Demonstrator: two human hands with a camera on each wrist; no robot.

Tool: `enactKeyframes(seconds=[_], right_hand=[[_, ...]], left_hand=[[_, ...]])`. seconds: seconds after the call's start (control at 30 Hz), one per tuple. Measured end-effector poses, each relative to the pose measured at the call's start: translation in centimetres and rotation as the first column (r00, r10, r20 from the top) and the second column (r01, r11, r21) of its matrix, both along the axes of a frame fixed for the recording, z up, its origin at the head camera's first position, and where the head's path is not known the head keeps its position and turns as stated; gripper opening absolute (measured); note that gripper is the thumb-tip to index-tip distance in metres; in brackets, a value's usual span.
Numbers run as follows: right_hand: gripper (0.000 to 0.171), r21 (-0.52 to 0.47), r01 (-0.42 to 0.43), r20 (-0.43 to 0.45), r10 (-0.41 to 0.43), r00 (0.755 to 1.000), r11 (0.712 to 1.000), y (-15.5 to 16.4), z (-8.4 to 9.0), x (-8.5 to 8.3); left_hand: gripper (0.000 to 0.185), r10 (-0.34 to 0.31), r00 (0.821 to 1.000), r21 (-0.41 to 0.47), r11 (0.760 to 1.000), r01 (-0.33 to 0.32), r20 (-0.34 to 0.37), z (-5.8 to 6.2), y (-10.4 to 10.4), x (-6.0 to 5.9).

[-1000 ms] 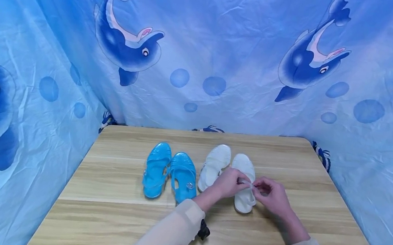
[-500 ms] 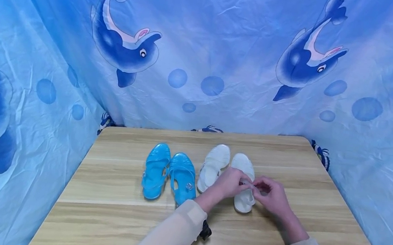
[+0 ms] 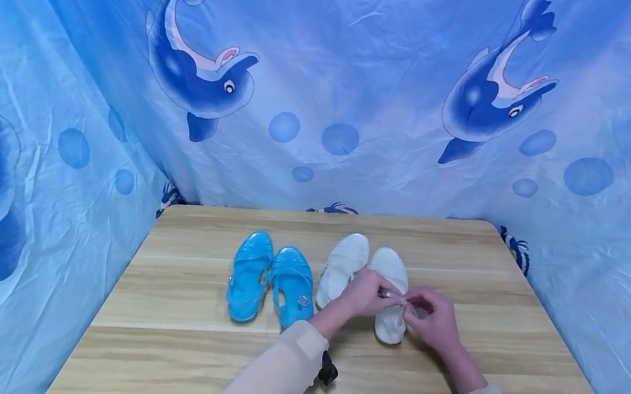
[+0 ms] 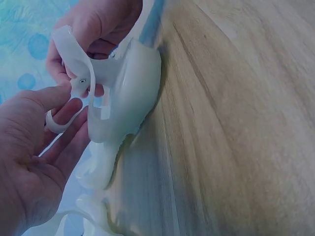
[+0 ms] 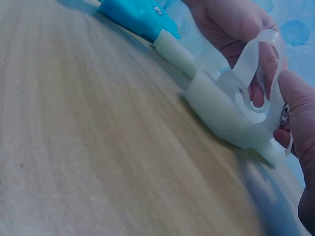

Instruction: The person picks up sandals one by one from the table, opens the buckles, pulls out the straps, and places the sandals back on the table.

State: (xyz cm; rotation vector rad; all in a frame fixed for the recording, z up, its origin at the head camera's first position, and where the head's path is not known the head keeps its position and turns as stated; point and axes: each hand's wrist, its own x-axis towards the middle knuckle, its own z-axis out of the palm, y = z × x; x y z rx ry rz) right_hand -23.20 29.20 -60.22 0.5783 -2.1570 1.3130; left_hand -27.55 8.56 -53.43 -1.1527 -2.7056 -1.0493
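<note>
Two white sandals stand side by side on the table, toes pointing away. Over the right white sandal (image 3: 388,328) both hands meet at its strap. My left hand (image 3: 364,294) pinches one part of the strap (image 4: 81,83), where a small metal stud shows in the left wrist view. In the right wrist view, my right hand (image 5: 301,108) pinches another strap part beside a shiny round ornament (image 5: 284,114). The straps stand raised above the sole. Whether the two strap parts are joined is hidden by the fingers. The left white sandal (image 3: 347,254) lies just beside the left hand.
A pair of blue sandals stands left of the white ones: the outer blue sandal (image 3: 249,276) and the inner blue sandal (image 3: 293,271), partly behind the left forearm. The wooden table (image 3: 175,348) ends at a blue dolphin-print curtain (image 3: 326,84) on three sides.
Both hands stay at the strap with small finger movements. My right hand has shifted slightly left and down, and a loose strap loop at the sandal's right side has drawn inward.
</note>
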Motion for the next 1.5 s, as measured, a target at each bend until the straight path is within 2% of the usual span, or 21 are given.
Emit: enactKeyframes(seconds=[0.1,0.27,0.43,0.67,0.87,0.97,1.1,1.3,1.5], right_hand=[[0.035,0.009,0.029,-0.022,-0.029,0.999,1.0,-0.1,-0.4,0.2],[0.039,0.05,0.062,-0.054,-0.06,0.997,0.997,0.3,-0.4,0.7],[0.038,0.059,0.029,-0.09,-0.023,0.996,0.998,0.7,-0.5,0.7],[0.024,0.037,-0.016,-0.119,0.021,0.993,0.999,0.8,-0.6,0.2],[0.037,0.027,-0.03,-0.179,0.034,0.983,0.999,0.8,-0.8,-0.3],[0.031,0.043,-0.036,-0.207,0.044,0.977,0.998,1.0,-0.8,-0.6],[0.019,0.065,-0.055,-0.197,0.067,0.978,0.996,1.3,-0.5,-0.6],[0.035,0.083,-0.048,-0.166,0.061,0.984,0.995,1.2,-0.1,-0.3],[0.039,0.063,-0.04,-0.139,0.048,0.989,0.997,1.0,0.0,-0.1]], left_hand=[[0.014,0.01,1.0,-0.024,1.0,-0.01,-0.001,-0.1,0.1,0.3],[0.014,0.019,0.999,-0.076,0.997,-0.023,-0.05,0.0,0.7,0.6],[0.013,0.044,0.996,-0.097,0.994,-0.052,-0.08,-0.2,1.0,0.6],[0.015,0.032,0.995,-0.098,0.994,-0.041,-0.096,-0.5,1.0,0.5],[0.015,0.004,0.999,-0.064,0.998,-0.007,-0.035,-0.5,0.7,0.3],[0.013,0.017,1.0,-0.063,0.998,-0.018,-0.023,-0.3,0.4,0.2],[0.014,0.033,0.998,-0.08,0.996,-0.038,-0.058,0.2,0.4,0.0],[0.018,0.027,0.994,-0.112,0.993,-0.04,-0.109,0.5,0.7,0.1],[0.014,0.053,0.998,-0.082,0.995,-0.056,-0.042,0.3,0.6,0.2]])
